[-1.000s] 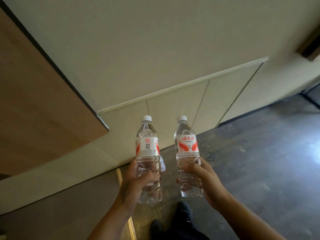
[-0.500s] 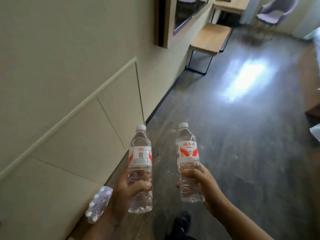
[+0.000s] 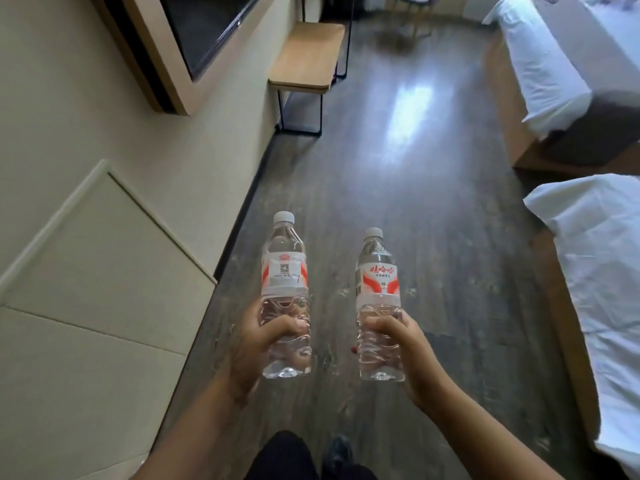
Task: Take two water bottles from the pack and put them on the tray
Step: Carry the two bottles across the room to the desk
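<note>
I hold two clear water bottles upright over the dark floor, both with white caps and red-and-white labels. My left hand point(image 3: 258, 344) grips the lower half of the left bottle point(image 3: 284, 271). My right hand point(image 3: 405, 348) grips the lower half of the right bottle point(image 3: 377, 282). The bottles are apart, about a hand's width between them. Neither the pack nor a tray is in view.
A cream panelled wall point(image 3: 86, 237) runs along the left, with a dark framed screen point(image 3: 194, 32) on it. A wooden bench on black legs point(image 3: 304, 60) stands against the wall ahead. Two white beds point(image 3: 595, 271) point(image 3: 561, 57) line the right. Dark wood floor point(image 3: 415, 188) stretches between.
The view has swung right from the wall to the room's length. The bottle pack seen at lower left half a second ago is out of view. Both hands keep their bottles.
</note>
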The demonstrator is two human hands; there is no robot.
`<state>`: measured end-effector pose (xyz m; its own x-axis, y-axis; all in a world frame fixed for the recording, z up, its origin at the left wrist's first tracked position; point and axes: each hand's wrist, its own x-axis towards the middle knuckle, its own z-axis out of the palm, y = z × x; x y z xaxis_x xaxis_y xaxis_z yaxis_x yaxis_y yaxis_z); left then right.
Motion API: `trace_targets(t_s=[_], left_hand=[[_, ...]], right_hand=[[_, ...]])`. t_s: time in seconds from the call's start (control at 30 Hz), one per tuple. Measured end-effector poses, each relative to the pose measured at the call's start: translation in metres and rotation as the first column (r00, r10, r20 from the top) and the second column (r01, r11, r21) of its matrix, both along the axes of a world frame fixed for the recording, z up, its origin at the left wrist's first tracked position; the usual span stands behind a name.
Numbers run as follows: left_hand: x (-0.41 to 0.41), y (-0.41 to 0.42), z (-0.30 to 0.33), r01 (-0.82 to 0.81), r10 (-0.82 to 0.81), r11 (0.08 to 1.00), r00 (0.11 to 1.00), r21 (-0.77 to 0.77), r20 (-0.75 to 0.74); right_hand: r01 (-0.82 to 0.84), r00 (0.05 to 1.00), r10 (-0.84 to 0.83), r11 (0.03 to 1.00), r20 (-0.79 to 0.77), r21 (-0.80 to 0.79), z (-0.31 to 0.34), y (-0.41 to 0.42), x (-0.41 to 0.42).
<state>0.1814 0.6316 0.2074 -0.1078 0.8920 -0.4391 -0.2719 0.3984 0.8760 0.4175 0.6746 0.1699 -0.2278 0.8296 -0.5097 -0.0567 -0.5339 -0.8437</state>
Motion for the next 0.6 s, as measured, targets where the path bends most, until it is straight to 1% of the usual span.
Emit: trace_targets(t_s=[0.2, 0.4, 0.5, 0.6], left_hand=[[0.001, 0.119, -0.009, 0.07, -0.07, 0.998, 0.997, -0.01, -0.031], [-0.019, 0.286, -0.026, 0.208, -0.198, 0.977, 0.965, 0.042, -0.171], [-0.027, 0.371, -0.025, 0.295, -0.286, 0.955, 0.944, 0.033, -0.167], [-0.032, 0.456, -0.023, 0.348, -0.34, 0.937, 0.929, 0.028, -0.147]], right_hand=[[0.087, 0.996, -0.087, 0.996, -0.031, 0.002, -0.006, 0.104, 0.003], [0.196, 0.981, -0.196, 0.98, 0.006, 0.021, -0.014, 0.251, -0.013], [0.269, 0.963, -0.269, 0.963, 0.011, 0.021, -0.006, 0.325, -0.021], [0.284, 0.958, -0.286, 0.957, 0.031, 0.052, 0.005, 0.4, -0.027]])
